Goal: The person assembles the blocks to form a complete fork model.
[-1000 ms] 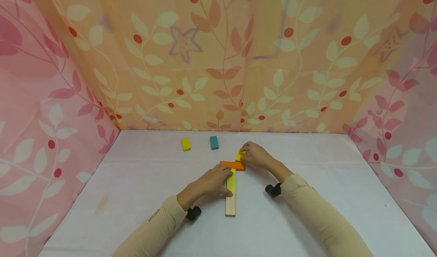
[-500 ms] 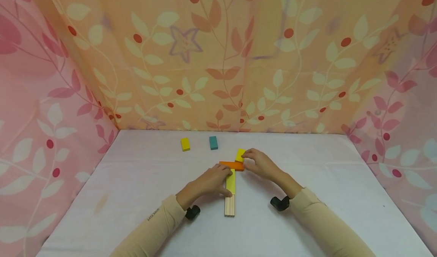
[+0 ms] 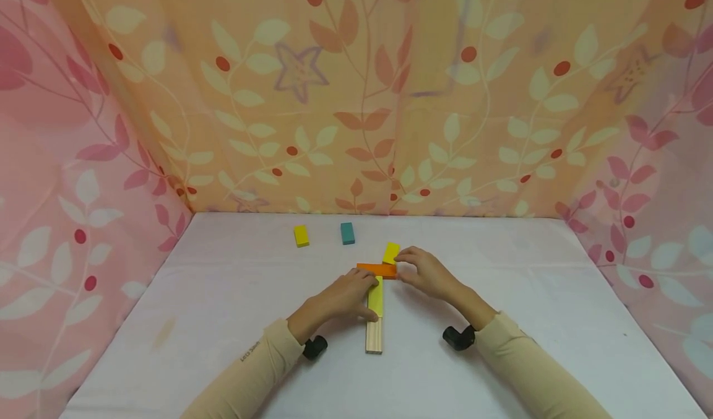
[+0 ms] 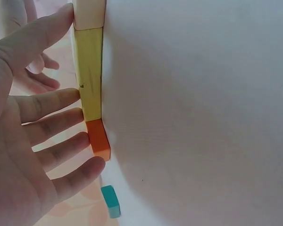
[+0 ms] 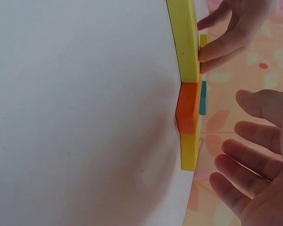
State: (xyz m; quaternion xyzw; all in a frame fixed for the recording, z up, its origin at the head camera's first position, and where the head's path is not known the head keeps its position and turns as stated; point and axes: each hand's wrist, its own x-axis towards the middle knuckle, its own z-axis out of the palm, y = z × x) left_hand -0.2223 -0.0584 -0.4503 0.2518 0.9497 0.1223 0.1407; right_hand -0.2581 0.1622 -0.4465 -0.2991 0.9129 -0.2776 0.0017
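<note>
In the head view, a plain wood block (image 3: 374, 336) and a light yellow block (image 3: 375, 298) lie end to end in a line. Across the far end lies an orange block (image 3: 376, 271), and a small yellow block (image 3: 392, 253) stands against its far right side. My left hand (image 3: 342, 298) rests on the line with its fingers spread. In the left wrist view its fingertips touch the light yellow block (image 4: 90, 75) and the orange block (image 4: 98, 140), while the thumb reaches the plain wood block (image 4: 89, 14). Beside the small yellow block, my right hand (image 3: 427, 275) holds nothing, its fingers loosely extended.
Toward the back of the white-covered table (image 3: 239, 283) lie another yellow block (image 3: 301, 236) and a teal block (image 3: 348, 233). Leaf-patterned cloth (image 3: 362, 97) hangs behind the table and along both sides.
My right hand has let go of the small yellow block and drawn back a little toward me and to the right. The left hand has stayed in place on the blocks.
</note>
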